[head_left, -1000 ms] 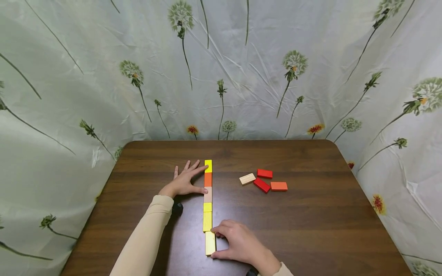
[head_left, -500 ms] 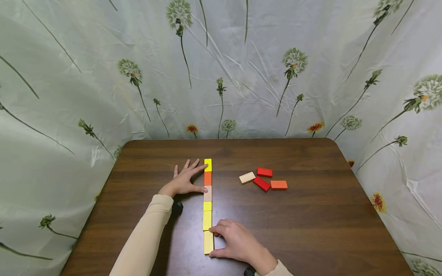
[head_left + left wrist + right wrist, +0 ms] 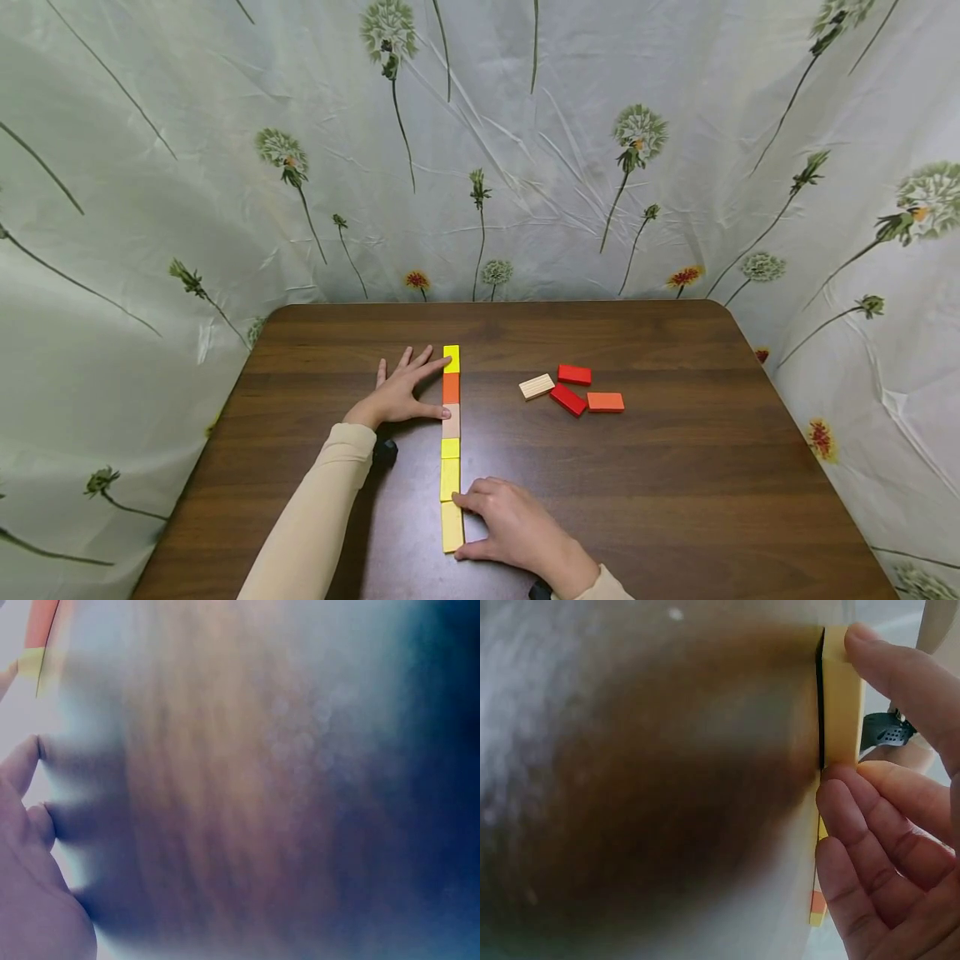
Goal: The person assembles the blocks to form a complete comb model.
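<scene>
A straight row of flat wooden blocks runs toward the person in the head view. From the far end come a yellow block [image 3: 452, 352], an orange block [image 3: 451, 388], a pale pinkish block [image 3: 451, 423], a small yellow block [image 3: 450, 448], a longer yellow block [image 3: 450, 479] and a light yellow block [image 3: 452, 527]. My left hand [image 3: 397, 397] lies spread at the row's left, forefinger touching the far yellow block and thumb the pinkish one. My right hand [image 3: 521, 529] pinches the light yellow block [image 3: 842, 705] lengthwise between thumb and forefinger, its other fingers curled.
Right of the row lie a natural wood block [image 3: 537, 387], two red blocks [image 3: 574, 375] and an orange-red block [image 3: 605, 402]. All rest on a dark brown table [image 3: 675, 467]. A flowered curtain [image 3: 555, 167] hangs behind its far edge.
My right hand has shifted the light yellow block slightly left, nearly in line with the row. The left hand stays where it was on the far blocks.
</scene>
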Demonstrator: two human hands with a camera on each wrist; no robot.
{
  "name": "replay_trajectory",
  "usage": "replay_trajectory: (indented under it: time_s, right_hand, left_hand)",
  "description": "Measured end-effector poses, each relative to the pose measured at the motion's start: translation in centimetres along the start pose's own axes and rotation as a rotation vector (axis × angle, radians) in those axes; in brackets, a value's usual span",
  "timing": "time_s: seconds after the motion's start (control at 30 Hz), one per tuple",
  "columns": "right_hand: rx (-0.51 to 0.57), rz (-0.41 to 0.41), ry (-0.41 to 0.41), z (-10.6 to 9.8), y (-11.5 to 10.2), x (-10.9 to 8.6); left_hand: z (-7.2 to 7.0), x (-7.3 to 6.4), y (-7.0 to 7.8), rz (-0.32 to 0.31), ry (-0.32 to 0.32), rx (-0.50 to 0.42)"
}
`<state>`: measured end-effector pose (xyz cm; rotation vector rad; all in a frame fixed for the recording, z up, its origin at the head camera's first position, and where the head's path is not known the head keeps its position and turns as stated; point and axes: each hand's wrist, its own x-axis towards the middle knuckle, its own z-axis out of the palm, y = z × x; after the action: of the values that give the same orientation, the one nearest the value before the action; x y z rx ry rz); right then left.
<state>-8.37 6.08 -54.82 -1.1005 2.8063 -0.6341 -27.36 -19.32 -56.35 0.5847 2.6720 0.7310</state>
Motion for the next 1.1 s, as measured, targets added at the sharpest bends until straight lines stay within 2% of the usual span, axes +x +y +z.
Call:
replay_trajectory:
  time_s: [0.3, 0.57, 1.1]
  right_hand:
    - [0.01, 0.005, -0.01, 0.11, -0.12, 0.15]
    - [0.021, 0.008, -0.035, 0.16, -0.05, 0.32]
    - [0.016, -0.007, -0.01, 0.3, 0.01, 0.23]
  left_hand:
    - [0.11, 0.08, -0.25, 0.027, 0.015, -0.023]
    - [-0.1, 0.03, -0.01, -0.004, -0.003, 0.01]
    - [-0.32, -0.03, 0.16, 0.004, -0.01, 0.002]
